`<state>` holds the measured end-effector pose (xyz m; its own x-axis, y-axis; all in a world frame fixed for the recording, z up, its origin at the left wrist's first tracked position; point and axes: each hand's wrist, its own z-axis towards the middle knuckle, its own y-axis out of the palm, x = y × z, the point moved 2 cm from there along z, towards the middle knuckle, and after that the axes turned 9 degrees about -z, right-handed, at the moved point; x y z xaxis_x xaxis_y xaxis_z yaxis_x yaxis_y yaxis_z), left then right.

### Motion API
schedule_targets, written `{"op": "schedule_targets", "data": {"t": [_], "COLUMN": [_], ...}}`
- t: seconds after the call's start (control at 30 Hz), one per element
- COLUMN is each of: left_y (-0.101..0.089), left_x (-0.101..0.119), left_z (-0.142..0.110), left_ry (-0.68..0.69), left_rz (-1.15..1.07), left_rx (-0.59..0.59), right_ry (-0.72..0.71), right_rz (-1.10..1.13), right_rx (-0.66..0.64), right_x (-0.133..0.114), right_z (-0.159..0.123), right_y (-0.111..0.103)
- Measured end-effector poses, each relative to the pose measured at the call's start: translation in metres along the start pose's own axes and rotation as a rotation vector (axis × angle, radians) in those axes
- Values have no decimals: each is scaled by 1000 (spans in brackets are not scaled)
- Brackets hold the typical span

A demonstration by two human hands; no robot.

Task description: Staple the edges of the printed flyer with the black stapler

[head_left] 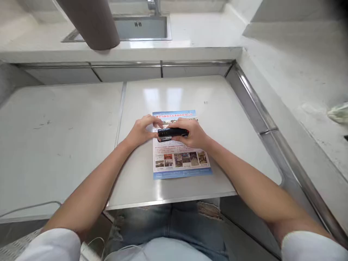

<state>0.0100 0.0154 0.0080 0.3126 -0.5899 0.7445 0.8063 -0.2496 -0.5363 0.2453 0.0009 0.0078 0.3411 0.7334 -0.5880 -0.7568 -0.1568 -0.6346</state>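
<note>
Nearer the body than both hands, the metal-trimmed front edge (174,201) of the table runs across above the person's jeans (168,223). Beyond the hands the tabletop stretches well on to its far edge, leaving room to move forward, and to the right of the right hand (194,133) it reaches a rounded side, with a metal rail (255,98) and a pale ledge (293,90) farther out. Just left of the left hand (141,132), a seam (121,108) divides the white table (138,96) from a second pale panel (59,116), whose near side carries a cable (29,207). The surface is glossy, with bright reflections beyond the hands; farther still stand a white counter (195,30), a sink (144,30), a tap (154,5) and, ahead and left, a brown column (94,25). A printed flyer (179,170) lies beneath both hands, its lower part showing on the body side. The black stapler (172,132) lies crosswise over it, its back end in the right hand, which is closed around it with thumb and fingers on opposite sides. The left hand is half open at the stapler's front end, thumb and fingers apart; whether its thumb touches the stapler I cannot tell.
</note>
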Motion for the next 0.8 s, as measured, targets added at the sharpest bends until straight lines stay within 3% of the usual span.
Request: {"op": "schedule_targets", "data": {"t": [0.2,0.37,0.53,0.67,0.8], "left_y": [2,-1,3,5,2], "left_x": [0,-9,-24,-27,-25], "left_z": [-1,1,1,1,2], "left_ry": [-33,-118,-253,-226,-168], "left_rz": [5,191,456,379,238], "left_rx": [39,168,75,16,109], "right_ry": [37,221,423,533,597], "right_rz": [15,-48,-335,-510,-569], "right_rx": [55,200,410,458,443], "right_x": [-2,1,21,43,58], "right_z": [0,2,-2,-8,-13], "right_y": [-2,-14,-39,-53,-56]}}
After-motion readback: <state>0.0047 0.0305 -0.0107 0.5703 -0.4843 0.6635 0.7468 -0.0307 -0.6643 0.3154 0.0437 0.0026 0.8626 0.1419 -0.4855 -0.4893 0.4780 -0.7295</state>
